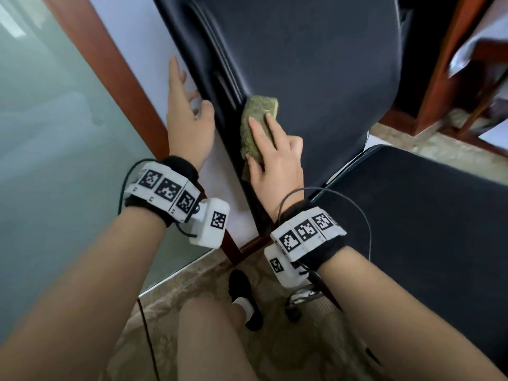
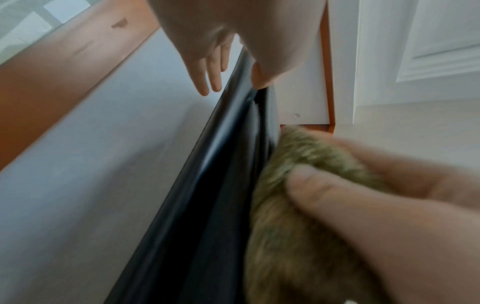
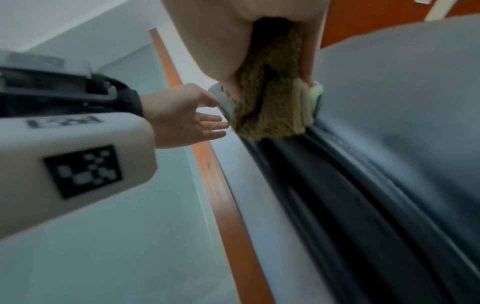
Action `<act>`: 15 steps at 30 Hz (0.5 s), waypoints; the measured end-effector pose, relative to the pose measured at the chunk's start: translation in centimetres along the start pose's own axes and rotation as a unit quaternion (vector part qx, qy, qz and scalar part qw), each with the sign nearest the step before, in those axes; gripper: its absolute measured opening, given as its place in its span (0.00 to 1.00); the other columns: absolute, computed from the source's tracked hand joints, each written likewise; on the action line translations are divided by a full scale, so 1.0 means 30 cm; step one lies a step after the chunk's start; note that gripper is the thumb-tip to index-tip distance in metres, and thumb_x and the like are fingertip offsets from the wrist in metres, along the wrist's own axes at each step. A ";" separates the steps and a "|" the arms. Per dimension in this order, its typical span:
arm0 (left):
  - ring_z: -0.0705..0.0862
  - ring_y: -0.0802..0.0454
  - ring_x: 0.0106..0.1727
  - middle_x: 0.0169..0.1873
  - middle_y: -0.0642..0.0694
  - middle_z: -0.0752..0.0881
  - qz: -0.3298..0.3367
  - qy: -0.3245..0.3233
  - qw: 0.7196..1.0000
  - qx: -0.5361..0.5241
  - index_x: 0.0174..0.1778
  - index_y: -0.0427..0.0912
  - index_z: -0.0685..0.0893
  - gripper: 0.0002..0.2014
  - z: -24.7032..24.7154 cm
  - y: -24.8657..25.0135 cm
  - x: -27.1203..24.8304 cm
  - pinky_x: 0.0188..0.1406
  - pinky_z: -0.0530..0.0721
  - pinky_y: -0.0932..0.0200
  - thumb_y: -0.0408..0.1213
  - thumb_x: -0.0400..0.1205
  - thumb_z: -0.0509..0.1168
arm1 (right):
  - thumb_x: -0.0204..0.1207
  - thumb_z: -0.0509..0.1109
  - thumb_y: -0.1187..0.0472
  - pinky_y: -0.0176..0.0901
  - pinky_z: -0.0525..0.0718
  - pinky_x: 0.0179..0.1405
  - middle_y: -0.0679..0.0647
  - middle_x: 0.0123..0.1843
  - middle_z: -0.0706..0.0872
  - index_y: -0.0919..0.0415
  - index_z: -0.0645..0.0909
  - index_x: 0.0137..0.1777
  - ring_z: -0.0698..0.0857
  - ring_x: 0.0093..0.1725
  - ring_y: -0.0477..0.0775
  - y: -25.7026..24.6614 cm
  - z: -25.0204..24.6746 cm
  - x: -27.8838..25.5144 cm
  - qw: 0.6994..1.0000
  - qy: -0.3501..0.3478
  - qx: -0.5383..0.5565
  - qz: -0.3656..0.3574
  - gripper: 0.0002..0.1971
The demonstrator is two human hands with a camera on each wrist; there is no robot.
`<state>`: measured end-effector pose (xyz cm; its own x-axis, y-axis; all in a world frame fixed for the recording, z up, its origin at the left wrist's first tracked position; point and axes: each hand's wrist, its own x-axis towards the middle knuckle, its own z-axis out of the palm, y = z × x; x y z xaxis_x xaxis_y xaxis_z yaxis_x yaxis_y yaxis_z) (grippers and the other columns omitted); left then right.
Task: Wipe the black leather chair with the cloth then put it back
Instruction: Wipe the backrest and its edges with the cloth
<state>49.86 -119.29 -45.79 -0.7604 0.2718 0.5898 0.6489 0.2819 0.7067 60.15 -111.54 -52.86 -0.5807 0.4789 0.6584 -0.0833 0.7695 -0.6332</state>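
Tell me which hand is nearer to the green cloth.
Right. The right hand lies on the green cloth, fingers pressing it against the black chair back. The left hand is apart from it, open at the backrest's outer edge, beside the white wall.

Setting: an office or meeting room. Evidence: a black leather chair point(image 1: 302, 64) with a high padded backrest occupies 12 o'clock, its seat at 3 o'clock. A frosted glass partition point(image 1: 55, 133) in a reddish wood frame point(image 1: 115, 67) fills 9 to 10 o'clock. Patterned beige carpet point(image 1: 170, 306) covers the floor at 6 o'clock. Matching reddish wood furniture point(image 1: 445, 78) stands at 2 o'clock. A white panelled door point(image 2: 428, 51) shows in the left wrist view.
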 end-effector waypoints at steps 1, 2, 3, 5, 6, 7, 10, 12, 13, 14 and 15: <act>0.72 0.54 0.72 0.79 0.42 0.61 0.002 -0.001 1.000 0.000 0.82 0.43 0.47 0.33 -0.006 0.016 0.015 0.56 0.70 0.83 0.27 0.83 0.53 | 0.73 0.69 0.65 0.41 0.73 0.39 0.56 0.79 0.65 0.51 0.69 0.76 0.69 0.58 0.62 -0.010 -0.008 0.028 0.999 -0.040 -0.035 0.004 0.30; 0.71 0.54 0.73 0.80 0.42 0.60 0.003 -0.004 1.000 0.000 0.82 0.43 0.47 0.33 -0.013 0.032 0.029 0.55 0.69 0.84 0.27 0.83 0.53 | 0.75 0.68 0.62 0.42 0.73 0.39 0.54 0.81 0.60 0.47 0.66 0.77 0.66 0.60 0.61 -0.009 -0.010 0.043 0.994 -0.078 -0.073 0.006 0.31; 0.70 0.54 0.74 0.80 0.42 0.59 0.003 -0.007 1.000 0.001 0.82 0.43 0.47 0.33 -0.020 0.046 0.043 0.57 0.68 0.84 0.26 0.83 0.53 | 0.76 0.66 0.59 0.44 0.75 0.41 0.53 0.82 0.57 0.44 0.63 0.78 0.64 0.62 0.61 -0.001 -0.011 0.046 0.989 -0.109 -0.103 0.003 0.31; 0.67 0.53 0.77 0.81 0.43 0.58 0.002 -0.021 1.000 0.003 0.83 0.44 0.46 0.34 -0.034 0.069 0.064 0.69 0.68 0.72 0.27 0.83 0.54 | 0.78 0.64 0.60 0.47 0.79 0.48 0.52 0.83 0.53 0.41 0.59 0.79 0.62 0.64 0.62 0.016 -0.012 0.030 0.980 -0.148 -0.132 0.001 0.31; 0.66 0.51 0.78 0.81 0.44 0.57 0.003 -0.031 1.000 0.001 0.83 0.44 0.46 0.35 -0.040 0.079 0.070 0.75 0.66 0.62 0.27 0.82 0.54 | 0.78 0.63 0.61 0.47 0.79 0.50 0.51 0.83 0.52 0.40 0.59 0.79 0.62 0.64 0.62 0.026 -0.016 0.017 0.977 -0.162 -0.140 0.005 0.32; 0.65 0.50 0.78 0.82 0.45 0.57 0.008 -0.043 0.999 0.000 0.83 0.45 0.46 0.36 -0.045 0.091 0.073 0.77 0.65 0.54 0.29 0.81 0.55 | 0.78 0.63 0.63 0.47 0.79 0.51 0.50 0.83 0.52 0.39 0.59 0.79 0.62 0.64 0.62 0.037 -0.020 0.005 0.974 -0.171 -0.146 0.009 0.32; 0.74 0.53 0.70 0.79 0.49 0.62 -0.004 -0.059 0.998 -0.009 0.83 0.45 0.48 0.36 -0.058 0.115 0.089 0.73 0.71 0.55 0.29 0.80 0.55 | 0.74 0.64 0.70 0.49 0.78 0.55 0.50 0.82 0.57 0.41 0.64 0.77 0.64 0.62 0.63 0.071 -0.039 -0.005 0.974 -0.184 -0.134 0.011 0.34; 0.78 0.60 0.57 0.73 0.51 0.68 -0.028 -0.053 0.998 -0.013 0.82 0.44 0.49 0.34 -0.062 0.121 0.109 0.62 0.75 0.69 0.26 0.82 0.55 | 0.68 0.64 0.75 0.46 0.75 0.62 0.53 0.78 0.67 0.46 0.72 0.74 0.68 0.59 0.63 0.088 -0.055 0.014 0.982 -0.170 -0.077 0.007 0.35; 0.77 0.59 0.56 0.73 0.50 0.69 -0.036 -0.050 0.998 -0.009 0.82 0.44 0.49 0.34 -0.065 0.123 0.119 0.59 0.75 0.69 0.25 0.82 0.55 | 0.64 0.63 0.76 0.38 0.71 0.64 0.55 0.75 0.73 0.49 0.75 0.71 0.71 0.58 0.63 0.089 -0.068 0.030 0.987 -0.156 -0.037 0.009 0.35; 0.77 0.57 0.57 0.72 0.48 0.69 -0.040 -0.050 0.998 -0.004 0.82 0.44 0.49 0.34 -0.068 0.128 0.127 0.59 0.75 0.66 0.25 0.82 0.56 | 0.62 0.63 0.76 0.29 0.67 0.63 0.57 0.70 0.78 0.51 0.78 0.68 0.75 0.58 0.60 0.084 -0.084 0.052 0.991 -0.135 0.008 0.015 0.34; 0.77 0.54 0.58 0.72 0.47 0.69 -0.041 -0.051 0.998 -0.002 0.82 0.44 0.50 0.34 -0.071 0.133 0.135 0.60 0.75 0.63 0.26 0.82 0.56 | 0.61 0.63 0.76 0.20 0.65 0.59 0.57 0.65 0.83 0.52 0.81 0.66 0.79 0.58 0.56 0.078 -0.100 0.081 0.991 -0.110 0.062 0.032 0.33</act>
<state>49.33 -119.01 -39.74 -0.8049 0.3392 0.4870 0.5836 0.3038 0.7531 60.98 -107.31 -51.51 -0.7496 0.4113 0.5186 -0.1315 0.6753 -0.7258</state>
